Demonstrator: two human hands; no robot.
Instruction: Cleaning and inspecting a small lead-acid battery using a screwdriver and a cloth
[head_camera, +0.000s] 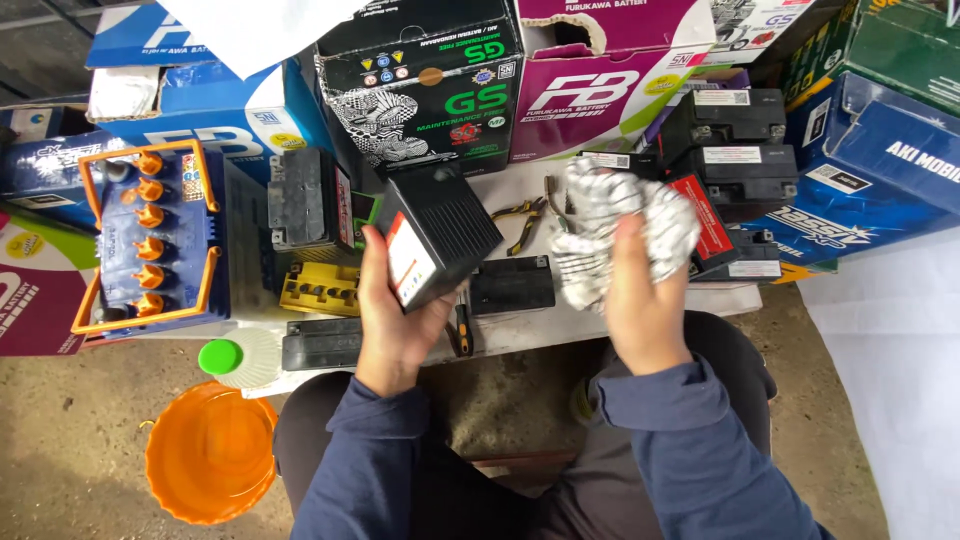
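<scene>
Seated at a low white table, knees under its near edge. Left hand clamped around a small black battery, thumb on the red-and-white label face, fingers wrapped behind; battery lifted clear of the table, tilted, ribbed side facing up and toward the right, long axis running from lower left near the palm up toward the boxes at the back. Right hand closed on a bunched white rag with a dark pattern, thumb pressed into the cloth, rag raised above the table's right half.

Rag to the right of the battery, level with it, near but apart, a gap between them showing pliers and a flat black battery lying on the table. Right hand the nearer one to the battery's ribbed face; left hand already on it.

Left of the table: a blue battery with orange caps and an orange handle frame, a yellow cell strip, a white bottle with a green cap, an orange bowl on the ground. Behind the table, stacked cartons; at its right end, more black batteries.
</scene>
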